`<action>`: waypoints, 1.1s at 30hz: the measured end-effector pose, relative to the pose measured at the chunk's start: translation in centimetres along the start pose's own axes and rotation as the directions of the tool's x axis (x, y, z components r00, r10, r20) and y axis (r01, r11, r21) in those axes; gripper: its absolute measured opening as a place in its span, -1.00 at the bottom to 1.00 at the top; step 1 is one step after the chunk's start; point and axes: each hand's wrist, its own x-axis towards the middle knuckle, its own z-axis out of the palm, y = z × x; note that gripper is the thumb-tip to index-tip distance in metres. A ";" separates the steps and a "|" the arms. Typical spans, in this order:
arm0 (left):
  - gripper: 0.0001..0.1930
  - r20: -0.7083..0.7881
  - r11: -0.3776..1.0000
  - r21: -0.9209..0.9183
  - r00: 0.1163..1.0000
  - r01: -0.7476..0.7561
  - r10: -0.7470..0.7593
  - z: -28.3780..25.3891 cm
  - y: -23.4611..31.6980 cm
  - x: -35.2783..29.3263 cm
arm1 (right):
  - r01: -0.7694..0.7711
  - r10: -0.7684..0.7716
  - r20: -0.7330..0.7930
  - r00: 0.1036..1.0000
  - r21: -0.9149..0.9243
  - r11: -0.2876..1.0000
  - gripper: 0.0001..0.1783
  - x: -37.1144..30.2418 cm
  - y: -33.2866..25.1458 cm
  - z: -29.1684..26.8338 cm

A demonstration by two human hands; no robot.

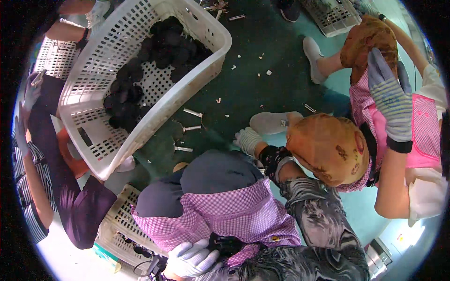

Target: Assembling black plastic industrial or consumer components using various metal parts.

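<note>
My left hand (pixel 193 259), in a white glove, rests over my lap with its fingers laid out and slightly apart. Beside it lies bunched black cloth (pixel 224 243) on my purple checked apron (pixel 234 206). My right hand (pixel 247 141), in a striped pale glove, reaches out past my right knee, low over the floor. Its fingers are curled, and what they may hold is hidden. A white plastic basket (pixel 185 89) stands tilted ahead on the left, with black round pieces (pixel 171 44) inside. Several silver metal handles (pixel 192 113), some with thin dark loops, lie on the floor near my knees.
On the right, a person in a pink apron (pixel 424 126) and brown cap (pixel 328 150) bends close to my right arm. Another person in dark purple trousers (pixel 65 187) sits at the left. White scraps (pixel 268 72) dot the green floor (pixel 253 42). A second basket (pixel 124 220) stands beside my left leg.
</note>
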 end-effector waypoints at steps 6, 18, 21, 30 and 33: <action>-0.67 -0.018 1.000 0.017 1.000 0.014 -0.014 -0.1 0.1 -0.3 | -0.143 0.140 0.182 0.973 0.005 0.990 -0.78 1.7 -0.3 -0.8; -0.66 -0.095 0.996 -0.077 0.994 0.041 -0.048 -0.3 0.7 -0.1 | -0.240 0.624 -0.333 0.707 0.717 0.655 -0.63 -1.9 -1.6 -8.1; -0.67 -0.161 0.998 -0.051 0.986 0.029 -0.037 0.0 0.8 -0.2 | -0.022 0.705 -0.446 0.551 0.837 0.547 -0.65 -3.1 -3.5 -10.6; -0.68 -0.307 1.000 0.010 0.951 0.030 -0.026 1.2 1.5 -0.4 | 0.577 0.099 -0.883 0.459 0.381 0.723 -0.74 -14.5 -13.0 -23.9; -0.65 -0.343 1.000 0.004 0.939 0.018 -0.016 0.8 2.1 -0.4 | 0.592 -0.108 -0.917 0.385 0.155 0.791 -0.72 -16.3 -16.1 -25.3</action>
